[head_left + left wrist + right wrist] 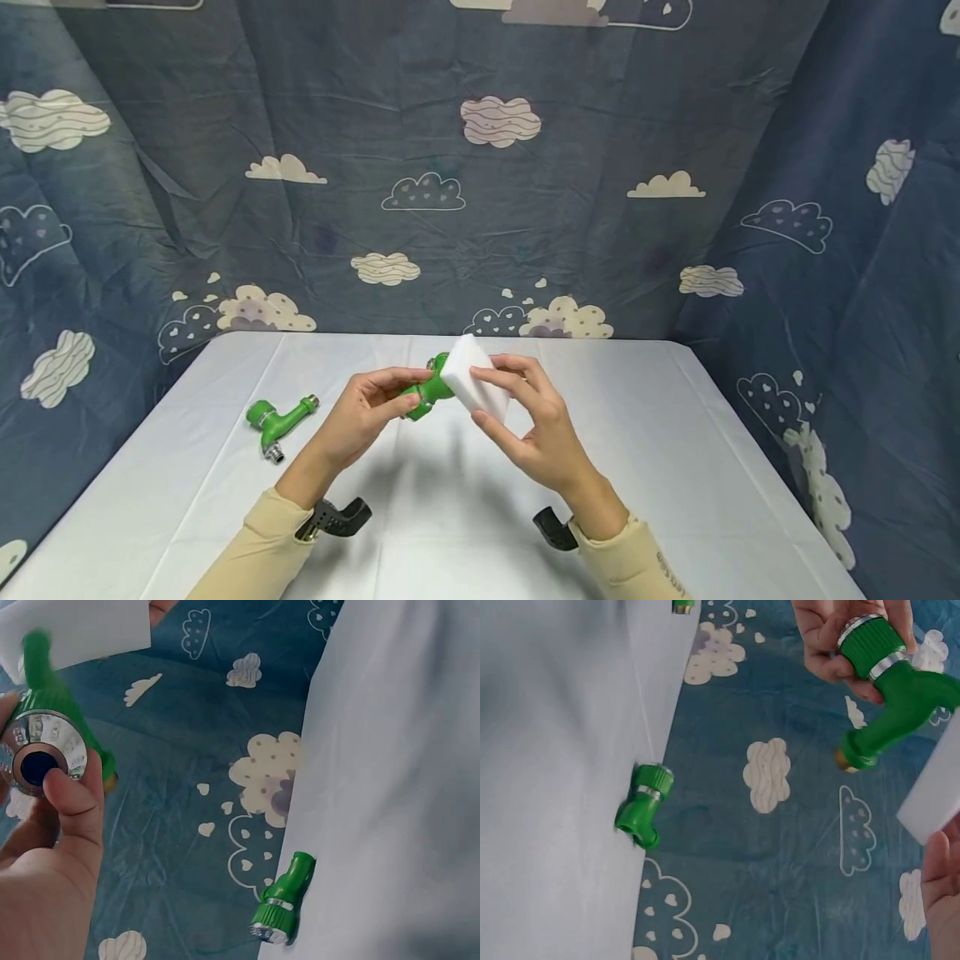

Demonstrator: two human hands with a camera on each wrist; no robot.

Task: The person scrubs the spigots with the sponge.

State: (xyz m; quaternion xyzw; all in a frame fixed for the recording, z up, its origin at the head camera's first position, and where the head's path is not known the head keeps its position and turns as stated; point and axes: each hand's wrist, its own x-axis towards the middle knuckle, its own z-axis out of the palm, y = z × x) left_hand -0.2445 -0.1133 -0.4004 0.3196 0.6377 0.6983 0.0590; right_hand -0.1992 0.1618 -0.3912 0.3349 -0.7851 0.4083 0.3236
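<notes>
My left hand [396, 400] grips a green plastic tap [424, 390] by its ribbed, metal-ringed end [41, 750], held up above the middle of the table. My right hand [507, 400] pinches a white rectangular sponge block [474, 383] between thumb and fingers. In the head view the block touches the tap's far end. The right wrist view shows the held tap [889, 675] and a corner of the sponge [939, 796] with a gap between them. A second green tap [277, 419] lies on the white tablecloth [675, 467], left of my left hand.
Blue cloth printed with clouds [480, 167] hangs behind the table and along both sides. The lying tap [283, 901] [643, 806] is close to the table's left side. Black wrist mounts [337, 517] sit on both forearms.
</notes>
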